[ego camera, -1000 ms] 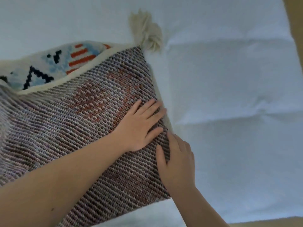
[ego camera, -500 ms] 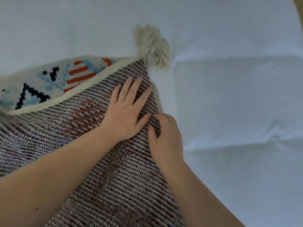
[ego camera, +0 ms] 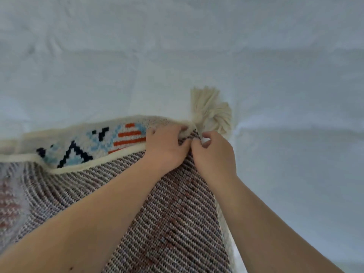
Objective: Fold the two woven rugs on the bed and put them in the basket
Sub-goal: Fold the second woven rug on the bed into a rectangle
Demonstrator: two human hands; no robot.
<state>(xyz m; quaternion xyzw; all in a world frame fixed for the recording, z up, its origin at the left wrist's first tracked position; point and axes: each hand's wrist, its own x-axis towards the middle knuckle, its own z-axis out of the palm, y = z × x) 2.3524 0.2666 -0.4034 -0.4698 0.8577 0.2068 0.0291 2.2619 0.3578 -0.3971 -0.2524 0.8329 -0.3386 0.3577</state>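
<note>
Rug (ego camera: 161, 223) folded over on the bed (ego camera: 285, 66), striped underside up, patterned face (ego camera: 94, 146) showing along the far fold. Your left hand (ego camera: 167, 150) has its fingers curled round the cream edging at the rug's far right corner. Your right hand (ego camera: 214, 152) pinches the same corner just beside it, fingertips bent in. Cream tassels (ego camera: 211, 111) spill off that corner onto the white sheet. Your forearms cross the rug. No basket or second rug in view; only sheet surrounds the rug.

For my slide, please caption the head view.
Both hands, left hand and right hand, pinch the folded woven rug's tasselled corner.
</note>
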